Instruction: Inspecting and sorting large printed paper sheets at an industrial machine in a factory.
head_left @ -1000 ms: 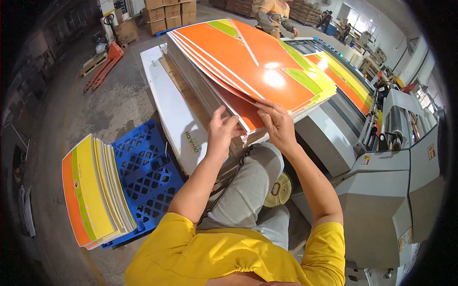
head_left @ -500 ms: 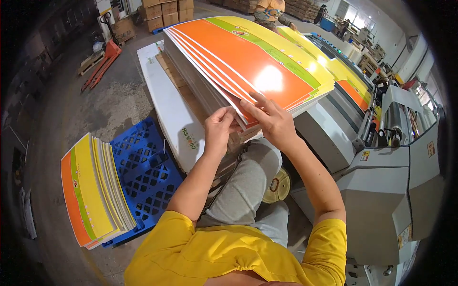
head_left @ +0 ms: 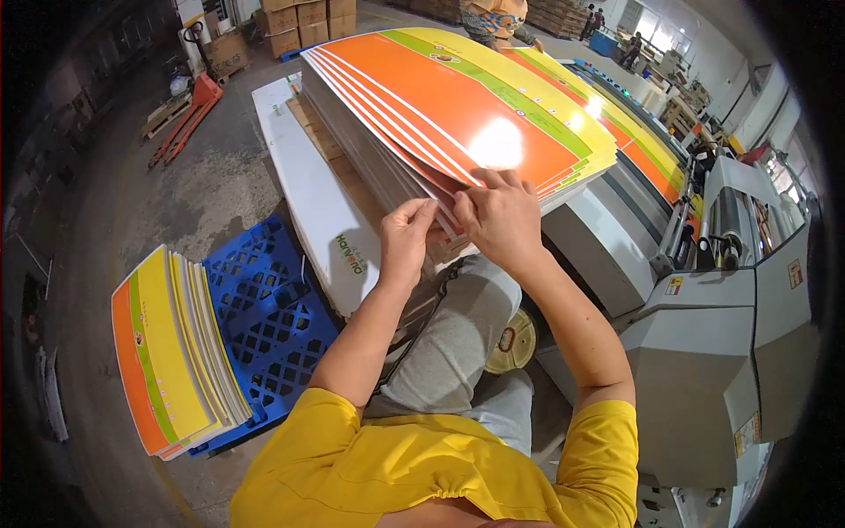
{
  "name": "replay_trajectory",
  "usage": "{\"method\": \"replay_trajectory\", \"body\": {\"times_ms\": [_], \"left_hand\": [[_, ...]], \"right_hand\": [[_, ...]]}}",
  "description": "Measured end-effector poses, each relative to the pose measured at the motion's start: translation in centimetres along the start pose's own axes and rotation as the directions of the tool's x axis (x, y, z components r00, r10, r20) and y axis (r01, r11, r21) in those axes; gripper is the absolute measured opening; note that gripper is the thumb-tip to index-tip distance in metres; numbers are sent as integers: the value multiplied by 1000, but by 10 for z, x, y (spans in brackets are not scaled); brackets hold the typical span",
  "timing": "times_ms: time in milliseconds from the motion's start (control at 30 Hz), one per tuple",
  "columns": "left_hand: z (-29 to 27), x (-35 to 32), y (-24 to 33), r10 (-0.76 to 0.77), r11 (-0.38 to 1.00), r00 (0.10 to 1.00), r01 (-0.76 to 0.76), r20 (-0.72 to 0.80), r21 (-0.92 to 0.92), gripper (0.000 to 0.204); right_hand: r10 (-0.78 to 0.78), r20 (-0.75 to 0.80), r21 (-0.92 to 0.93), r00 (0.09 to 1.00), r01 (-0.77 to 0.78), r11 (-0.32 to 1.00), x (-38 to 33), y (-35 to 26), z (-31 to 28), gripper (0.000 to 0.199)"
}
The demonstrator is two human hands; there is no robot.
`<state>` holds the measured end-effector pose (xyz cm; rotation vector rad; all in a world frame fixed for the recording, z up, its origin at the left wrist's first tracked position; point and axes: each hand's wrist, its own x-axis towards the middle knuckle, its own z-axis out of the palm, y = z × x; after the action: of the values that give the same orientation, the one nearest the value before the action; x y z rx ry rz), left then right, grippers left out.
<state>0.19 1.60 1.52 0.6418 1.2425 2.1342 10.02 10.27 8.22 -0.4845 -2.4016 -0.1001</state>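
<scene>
Gripping: your left hand (head_left: 407, 239) and right hand (head_left: 500, 216) pinch the near corner of the fanned printed sheets (head_left: 466, 114), atop the stack beside the machine (head_left: 704, 352).
Risk: you could let glossy sheets slide off, since only a corner is held.

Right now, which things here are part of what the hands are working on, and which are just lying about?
In hand:
- left hand and right hand, both at the near edge of the fanned orange printed sheets
- grey machine beside the sheets

Lying about:
- second sheet pile on the blue pallet
- cardboard boxes
- orange pallet jack
</scene>
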Motion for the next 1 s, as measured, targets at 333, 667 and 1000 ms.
{"method": "replay_trajectory", "body": {"times_ms": [333,667,1000], "left_hand": [[0,-11,-6,78,949,996,-90,54,302,24],[-13,-5,-24,92,968,988,-118,124,222,27],[-5,-11,-7,-10,973,993,-18,118,228,14]], "right_hand": [[-191,-213,-19,958,191,981,-17,26,15,22],[518,134,889,845,-333,313,13,26,14,24],[-93,-54,401,994,107,910,-20,32,24,22]]}}
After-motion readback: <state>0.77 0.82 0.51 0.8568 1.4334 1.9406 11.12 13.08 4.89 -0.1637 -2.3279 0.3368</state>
